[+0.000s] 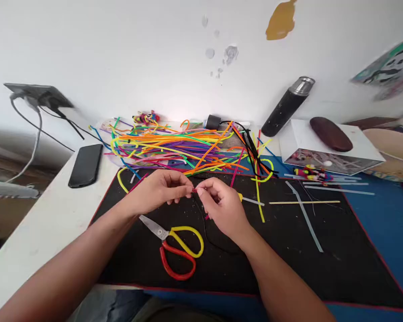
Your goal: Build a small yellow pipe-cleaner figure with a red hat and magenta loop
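Note:
My left hand point(161, 190) and my right hand point(222, 206) meet above the black mat, thumbs and fingertips pinched together. Between them is a short dark-red pipe cleaner point(194, 190), mostly hidden by the fingers. Magenta ends stick out beside the left hand and below the right one; I cannot tell whether they belong to the same piece. Just below the hands lie scissors point(162, 233) with one yellow and one red handle, blades pointing up-left. Behind the hands spreads a pile of colourful pipe cleaners point(174, 147).
A phone point(85, 165) lies at the left. Against the wall leans a black thermos point(287, 107), beside a white box point(349, 138) topped by a dark-red case point(331, 134). Translucent glue sticks point(310, 226) and a thin wooden stick point(304, 202) rest on the black mat point(342, 264).

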### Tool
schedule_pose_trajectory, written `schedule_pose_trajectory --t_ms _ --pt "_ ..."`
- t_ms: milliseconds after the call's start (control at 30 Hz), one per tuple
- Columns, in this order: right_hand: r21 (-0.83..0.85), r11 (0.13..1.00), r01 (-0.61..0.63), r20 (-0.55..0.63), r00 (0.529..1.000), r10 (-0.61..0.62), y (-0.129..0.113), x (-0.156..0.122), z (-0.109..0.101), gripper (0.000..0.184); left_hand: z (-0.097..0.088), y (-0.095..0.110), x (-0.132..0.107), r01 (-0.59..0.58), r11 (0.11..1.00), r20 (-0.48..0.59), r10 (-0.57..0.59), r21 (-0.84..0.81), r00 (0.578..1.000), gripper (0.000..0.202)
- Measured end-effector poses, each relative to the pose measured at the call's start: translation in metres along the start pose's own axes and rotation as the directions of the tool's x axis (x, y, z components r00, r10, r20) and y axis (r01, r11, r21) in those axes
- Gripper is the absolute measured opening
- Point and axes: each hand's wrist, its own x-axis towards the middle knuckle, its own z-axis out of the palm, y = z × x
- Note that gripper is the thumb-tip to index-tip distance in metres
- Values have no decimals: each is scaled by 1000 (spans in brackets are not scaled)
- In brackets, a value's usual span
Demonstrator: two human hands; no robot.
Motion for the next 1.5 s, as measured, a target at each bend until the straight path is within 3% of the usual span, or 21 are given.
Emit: schedule_pose_trajectory --t_ms 267,467,600,733,1300,1500 --pt "79 992 -101 102 990 93 -2 0 -4 17 0 2 -1 8 999 -2 -8 49 1000 25" --pt "-174 985 3 56 998 7 -1 0 -4 14 -1 2 1 10 998 4 -10 68 1000 27" --pt "-370 923 110 46 994 -100 -1 -2 -2 12 -2 1 2 28 996 26 -30 89 999 28" --pt "-460 872 169 50 985 -164 2 -3 0 12 -1 0 3 39 992 22 -42 120 999 28" --pt "-516 836 185 -35 971 -236 10 -4 7 9 13 -11 4 23 983 -61 -12 181 998 23" --pt "-515 837 184 -42 970 -240 11 -3 7 11 21 -8 -2 1 960 -131 37 279 991 26"
